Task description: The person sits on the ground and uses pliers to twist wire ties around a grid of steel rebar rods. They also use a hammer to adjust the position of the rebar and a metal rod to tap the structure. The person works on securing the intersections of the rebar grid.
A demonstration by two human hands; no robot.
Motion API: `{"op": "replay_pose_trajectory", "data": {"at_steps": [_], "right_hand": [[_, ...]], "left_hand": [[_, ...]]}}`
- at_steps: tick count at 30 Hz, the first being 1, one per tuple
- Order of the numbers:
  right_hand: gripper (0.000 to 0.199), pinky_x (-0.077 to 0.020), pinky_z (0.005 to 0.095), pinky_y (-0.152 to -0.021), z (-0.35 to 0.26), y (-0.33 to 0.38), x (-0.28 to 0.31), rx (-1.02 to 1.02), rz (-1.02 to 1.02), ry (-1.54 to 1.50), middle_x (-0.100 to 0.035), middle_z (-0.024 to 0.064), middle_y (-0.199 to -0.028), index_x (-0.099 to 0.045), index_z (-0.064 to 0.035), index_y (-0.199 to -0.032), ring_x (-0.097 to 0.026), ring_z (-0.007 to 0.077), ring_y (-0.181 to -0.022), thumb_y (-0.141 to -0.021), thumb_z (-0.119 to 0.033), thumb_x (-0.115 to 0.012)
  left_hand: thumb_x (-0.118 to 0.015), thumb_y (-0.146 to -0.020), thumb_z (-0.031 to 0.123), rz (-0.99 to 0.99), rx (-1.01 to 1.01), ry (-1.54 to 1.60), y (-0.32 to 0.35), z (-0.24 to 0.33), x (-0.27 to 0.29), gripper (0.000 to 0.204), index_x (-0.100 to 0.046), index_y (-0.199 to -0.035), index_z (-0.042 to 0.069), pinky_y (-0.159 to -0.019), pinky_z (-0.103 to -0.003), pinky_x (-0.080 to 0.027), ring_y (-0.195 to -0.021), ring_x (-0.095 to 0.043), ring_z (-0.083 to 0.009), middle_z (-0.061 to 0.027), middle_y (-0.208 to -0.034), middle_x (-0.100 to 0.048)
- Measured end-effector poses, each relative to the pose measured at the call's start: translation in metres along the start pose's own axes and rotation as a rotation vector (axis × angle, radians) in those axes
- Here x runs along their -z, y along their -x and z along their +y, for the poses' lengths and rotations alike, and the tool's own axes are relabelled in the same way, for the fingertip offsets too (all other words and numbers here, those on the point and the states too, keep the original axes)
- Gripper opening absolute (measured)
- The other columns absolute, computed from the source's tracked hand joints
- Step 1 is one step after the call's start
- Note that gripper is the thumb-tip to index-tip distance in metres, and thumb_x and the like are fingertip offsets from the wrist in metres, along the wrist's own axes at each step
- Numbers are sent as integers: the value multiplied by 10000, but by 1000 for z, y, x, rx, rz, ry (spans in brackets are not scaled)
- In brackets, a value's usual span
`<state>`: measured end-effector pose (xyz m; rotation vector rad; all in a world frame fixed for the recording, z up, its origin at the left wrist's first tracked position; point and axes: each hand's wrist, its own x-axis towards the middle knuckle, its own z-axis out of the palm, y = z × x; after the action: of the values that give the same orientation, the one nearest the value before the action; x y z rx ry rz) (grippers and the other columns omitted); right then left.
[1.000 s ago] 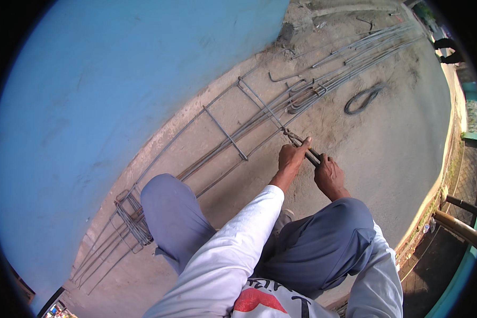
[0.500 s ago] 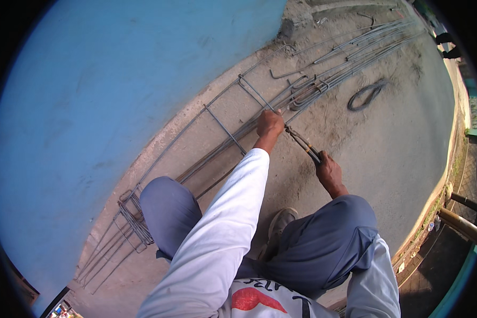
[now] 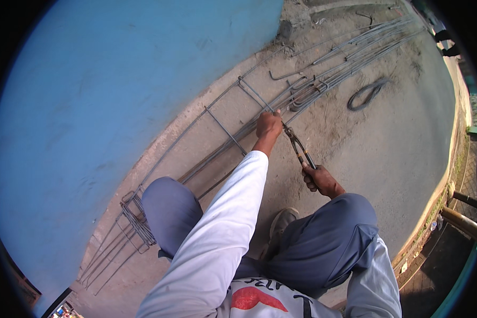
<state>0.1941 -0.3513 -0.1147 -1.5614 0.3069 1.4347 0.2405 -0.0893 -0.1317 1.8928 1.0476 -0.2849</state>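
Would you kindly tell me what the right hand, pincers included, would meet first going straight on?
Most likely the near end of the steel stirrup, beside the left hand; the pincers in the right hand may already touch it, depth being unclear.

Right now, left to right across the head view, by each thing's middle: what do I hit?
Bundle of bent steel rods → left knee → left hand → pincers → right hand → grey wire coil.

Daylight is bright, the bent rim perhaps blurred.
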Motion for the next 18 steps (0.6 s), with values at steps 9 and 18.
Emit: {"op": "replay_pose_trajectory", "data": {"at_steps": [9,18], "right_hand": [[549,-582,394,-804,-24,29,-9,97,-297,-284,-688,150,-1139,-500,-41,-1433,-688,241,-925,-1076,-455,-453],[540,-569,410,-860,-58,50,7,68,-60,196,-665,146,-1263,-456,-107,-1517,-685,265,-1037,-1060,-385,-528]], "left_hand": [[-592,-1009,453,-18,-17,106,9,-18,12,500,-734,-985,-25,-744,-474,-558,-884,-731,-389,-201,-982,-752],[-560,-1045,348,-207,62,555,80,-48,-36,399,-722,-1091,-13,-774,-390,-513,-843,-685,-230,-107,-1001,-767]]}}
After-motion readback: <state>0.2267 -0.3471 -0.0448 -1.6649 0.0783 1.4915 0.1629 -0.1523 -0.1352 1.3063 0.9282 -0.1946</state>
